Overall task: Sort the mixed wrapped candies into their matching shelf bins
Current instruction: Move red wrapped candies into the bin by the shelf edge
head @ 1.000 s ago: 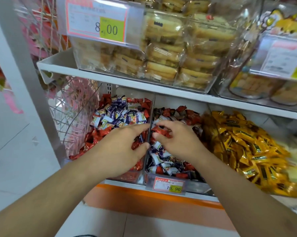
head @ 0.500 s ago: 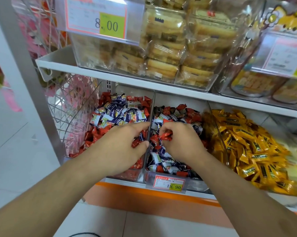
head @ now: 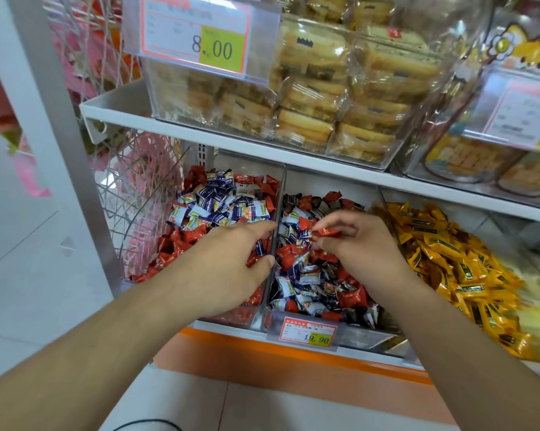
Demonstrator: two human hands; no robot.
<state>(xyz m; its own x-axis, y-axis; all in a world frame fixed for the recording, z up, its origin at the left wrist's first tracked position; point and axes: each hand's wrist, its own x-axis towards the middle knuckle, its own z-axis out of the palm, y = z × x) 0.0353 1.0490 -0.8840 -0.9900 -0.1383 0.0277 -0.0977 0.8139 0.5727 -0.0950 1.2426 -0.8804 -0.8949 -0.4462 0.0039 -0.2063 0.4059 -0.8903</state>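
Step in hand: picking a stray out of the middle bin (head: 352,335). Right hand (head: 352,244) above the mixed pile, fingertips pinching a red wrapped candy (head: 325,232) lifted just clear of it. Left hand (head: 231,262) over the left bin (head: 250,318) beside the clear divider (head: 278,213), fingers loosely curled; grip on anything: cannot tell. Both bins holding red and blue-white wrappers mixed. Yellow candies (head: 449,256) in the bin to the right. Next, probably: carry the red piece across the divider to whichever bin is judged its match, release.
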